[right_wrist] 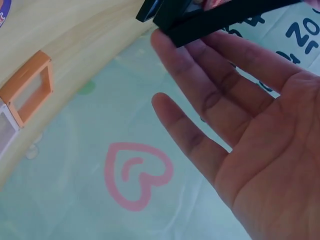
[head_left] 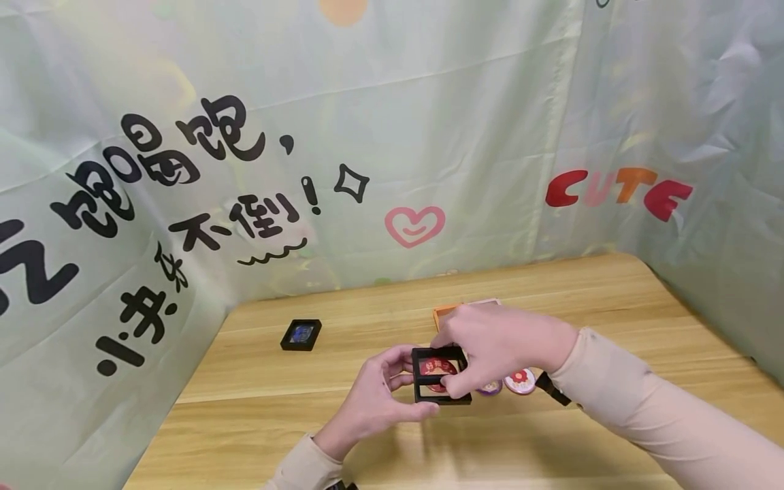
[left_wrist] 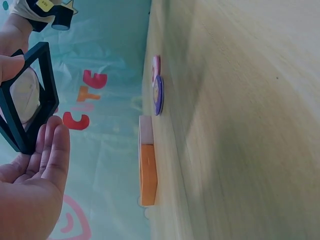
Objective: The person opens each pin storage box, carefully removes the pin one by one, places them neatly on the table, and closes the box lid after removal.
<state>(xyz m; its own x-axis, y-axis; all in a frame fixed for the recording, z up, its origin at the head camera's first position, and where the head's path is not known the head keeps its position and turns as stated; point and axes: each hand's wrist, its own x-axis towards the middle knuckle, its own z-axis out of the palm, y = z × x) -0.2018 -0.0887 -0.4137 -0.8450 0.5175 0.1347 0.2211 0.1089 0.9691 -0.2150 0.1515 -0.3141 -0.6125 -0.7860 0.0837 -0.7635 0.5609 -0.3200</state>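
Note:
Above the table, both hands hold a square black display frame [head_left: 417, 378]. Inside it a round red badge [head_left: 438, 367] with pale lettering shows through the clear middle. My left hand [head_left: 375, 395] grips the frame's left side, thumb at the lower edge and fingers by the far side. My right hand [head_left: 505, 344] pinches it from the right, its thumb over the front bar and its fingers at the top edge. In the left wrist view the frame [left_wrist: 46, 72] stands tilted, its lower corner at the left fingertips. In the right wrist view, right fingertips touch the frame's edge [right_wrist: 225, 22].
A smaller-looking black frame [head_left: 301, 334] with a blue piece inside lies at the table's back left. Behind the right hand lie an orange frame [left_wrist: 149, 175] and a pink frame [left_wrist: 145, 130]. A purple-rimmed badge [head_left: 490, 388] and a white badge [head_left: 520, 382] with a red flower lie nearby.

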